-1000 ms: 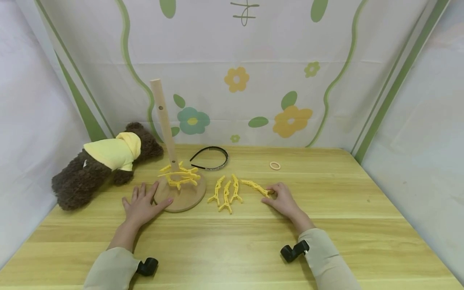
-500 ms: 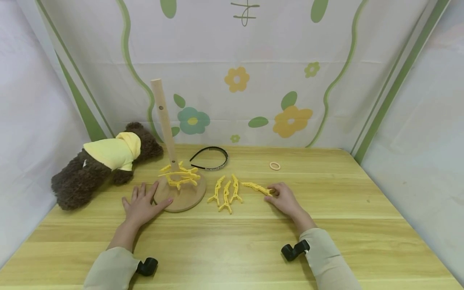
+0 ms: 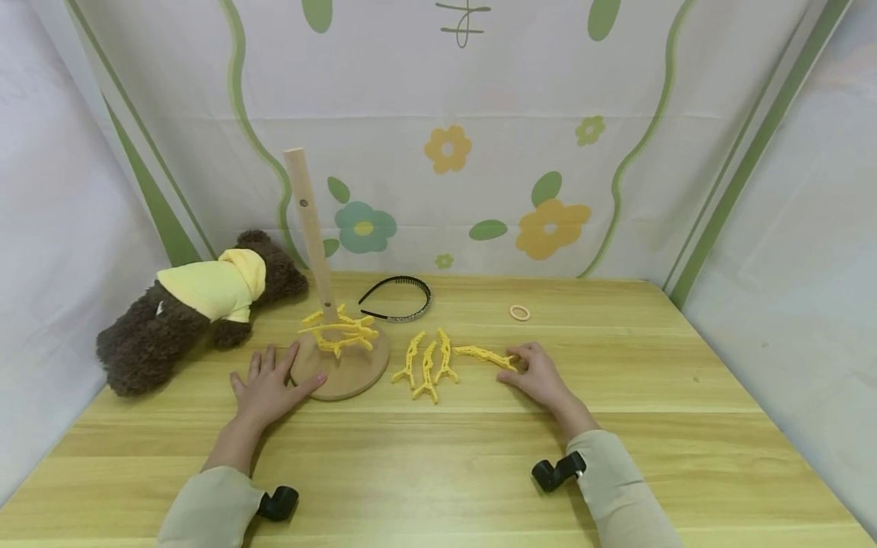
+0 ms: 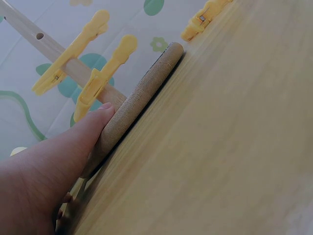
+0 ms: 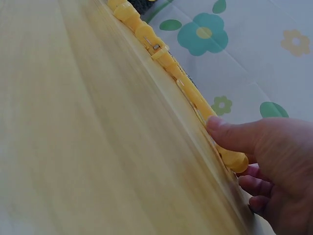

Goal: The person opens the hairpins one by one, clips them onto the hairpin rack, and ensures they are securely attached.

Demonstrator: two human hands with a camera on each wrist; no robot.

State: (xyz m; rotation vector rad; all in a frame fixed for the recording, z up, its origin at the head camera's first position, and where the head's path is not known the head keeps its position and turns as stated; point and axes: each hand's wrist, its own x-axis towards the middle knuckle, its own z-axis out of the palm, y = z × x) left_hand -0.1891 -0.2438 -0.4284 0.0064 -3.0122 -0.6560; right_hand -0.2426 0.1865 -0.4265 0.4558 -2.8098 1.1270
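Note:
On the table, my right hand (image 3: 540,375) pinches the forked handle end of a yellow hair clip (image 3: 483,355) between thumb and fingers. The right wrist view shows the thumb against one arm of this clip, which lies low along the wood. To its left lie several more yellow hair clips (image 3: 427,371), handles toward me. My left hand (image 3: 269,387) rests with fingers spread, its thumb (image 4: 100,117) on the rim of a round wooden base (image 3: 349,378). From that base rises a wooden post (image 3: 311,228), with yellow clips (image 3: 339,332) around its lower part.
A black headband (image 3: 411,316) lies behind the clips, and a small pale ring (image 3: 520,313) sits farther right. At the left lies a brown plush bear (image 3: 147,342) in a yellow hoodie. A printed cloth wall (image 3: 479,91) stands at the table's back edge.
My right hand has shifted slightly to the right, and the clip it holds has turned a little flatter across the view. The left hand has stayed on the base.

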